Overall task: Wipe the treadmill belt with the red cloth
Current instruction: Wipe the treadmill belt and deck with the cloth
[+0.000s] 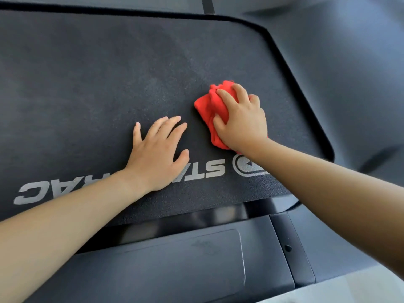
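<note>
Rt hand (240,121) gripping red cloth (207,106)

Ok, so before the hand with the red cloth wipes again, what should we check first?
1. Right hand grips the red cloth: ok.
2. Cloth pressed on the treadmill belt: ok.
3. Left hand flat on the belt, apart from the cloth: ok.
4. Belt ahead of the cloth free of things: ok.
5. Belt stopped: cannot tell.
6. Cloth clean underneath: cannot tell.
</note>
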The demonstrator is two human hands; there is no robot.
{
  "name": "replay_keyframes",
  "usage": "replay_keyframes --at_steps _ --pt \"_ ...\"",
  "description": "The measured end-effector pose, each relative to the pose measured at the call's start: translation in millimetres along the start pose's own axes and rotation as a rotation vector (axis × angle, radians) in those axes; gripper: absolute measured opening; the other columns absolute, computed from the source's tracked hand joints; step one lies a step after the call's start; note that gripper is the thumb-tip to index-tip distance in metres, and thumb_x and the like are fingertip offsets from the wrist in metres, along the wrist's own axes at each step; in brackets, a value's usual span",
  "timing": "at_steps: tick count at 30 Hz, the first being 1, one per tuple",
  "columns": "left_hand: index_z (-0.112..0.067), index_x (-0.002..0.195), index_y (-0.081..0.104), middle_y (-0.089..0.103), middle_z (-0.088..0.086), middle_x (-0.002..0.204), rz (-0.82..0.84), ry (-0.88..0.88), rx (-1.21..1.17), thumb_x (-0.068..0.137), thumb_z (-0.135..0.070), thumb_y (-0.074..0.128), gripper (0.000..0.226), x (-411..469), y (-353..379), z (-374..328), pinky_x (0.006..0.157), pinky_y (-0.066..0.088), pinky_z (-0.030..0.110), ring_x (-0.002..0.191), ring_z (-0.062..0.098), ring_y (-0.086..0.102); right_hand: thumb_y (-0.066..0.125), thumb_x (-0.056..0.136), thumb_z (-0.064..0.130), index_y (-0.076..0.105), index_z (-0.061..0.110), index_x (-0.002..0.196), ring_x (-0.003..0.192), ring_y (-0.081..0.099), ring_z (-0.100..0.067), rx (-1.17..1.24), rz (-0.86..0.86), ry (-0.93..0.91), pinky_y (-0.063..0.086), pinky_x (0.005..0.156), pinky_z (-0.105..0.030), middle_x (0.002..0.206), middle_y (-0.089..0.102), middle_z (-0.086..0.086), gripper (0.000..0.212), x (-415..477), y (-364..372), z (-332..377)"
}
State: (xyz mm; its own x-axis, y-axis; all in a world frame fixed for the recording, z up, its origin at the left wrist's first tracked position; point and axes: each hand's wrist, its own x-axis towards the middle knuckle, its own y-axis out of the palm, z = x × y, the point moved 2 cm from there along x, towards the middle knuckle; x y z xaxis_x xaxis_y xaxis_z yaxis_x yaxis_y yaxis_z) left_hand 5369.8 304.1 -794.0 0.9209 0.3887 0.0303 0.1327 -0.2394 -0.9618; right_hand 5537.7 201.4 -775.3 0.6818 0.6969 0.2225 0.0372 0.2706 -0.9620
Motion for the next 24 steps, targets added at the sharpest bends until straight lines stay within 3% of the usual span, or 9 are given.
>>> replay_keyframes --at_steps 4,9,19,24 --pt "-0.013 0.144 0.029 0.021 -0.002 0.155 0.018 0.069 0.0 0.09 -0.037 0.037 0.06 7.1 2.5 -2.8 0.111 0.009 0.062 0.143 0.016 0.013 0.052 0.084 0.04 0.045 0.03 0.136 0.113 0.042 -0.039 0.008 0.013 0.003 0.042 0.081 -0.045 0.146 0.036 -0.006 0.054 -44.4 -11.5 -13.2" --pt "-0.015 0.144 0.03 0.022 -0.003 0.154 0.016 0.131 -0.032 0.09 -0.043 0.037 0.062 32.2 10.3 -23.8 0.109 0.007 0.064 0.143 0.017 0.013 0.052 0.08 0.041 0.047 0.028 0.137 0.113 0.043 -0.041 0.005 0.036 0.031 0.046 0.083 -0.05 0.146 0.038 -0.008 0.058 -105.4 -32.9 -50.3" --pt "-0.025 0.144 0.029 0.022 -0.003 0.153 -0.008 0.153 -0.012 0.087 -0.052 0.033 0.063 43.8 23.9 -53.9 0.111 0.005 0.059 0.143 0.018 0.011 0.049 0.083 0.038 0.039 0.031 0.14 0.12 0.038 -0.037 -0.032 -0.013 0.212 0.04 0.09 -0.048 0.149 0.032 -0.003 0.058 -27.5 -17.5 -78.0" --pt "-0.022 0.144 0.03 0.02 -0.006 0.154 0.016 0.171 -0.019 0.085 -0.051 0.032 0.066 47.8 22.7 -57.7 0.108 0.007 0.065 0.143 0.015 0.011 0.049 0.084 0.039 0.039 0.031 0.14 0.116 0.04 -0.037 -0.018 -0.008 0.178 0.04 0.088 -0.045 0.149 0.032 -0.004 0.057 -27.3 -20.3 -80.1"
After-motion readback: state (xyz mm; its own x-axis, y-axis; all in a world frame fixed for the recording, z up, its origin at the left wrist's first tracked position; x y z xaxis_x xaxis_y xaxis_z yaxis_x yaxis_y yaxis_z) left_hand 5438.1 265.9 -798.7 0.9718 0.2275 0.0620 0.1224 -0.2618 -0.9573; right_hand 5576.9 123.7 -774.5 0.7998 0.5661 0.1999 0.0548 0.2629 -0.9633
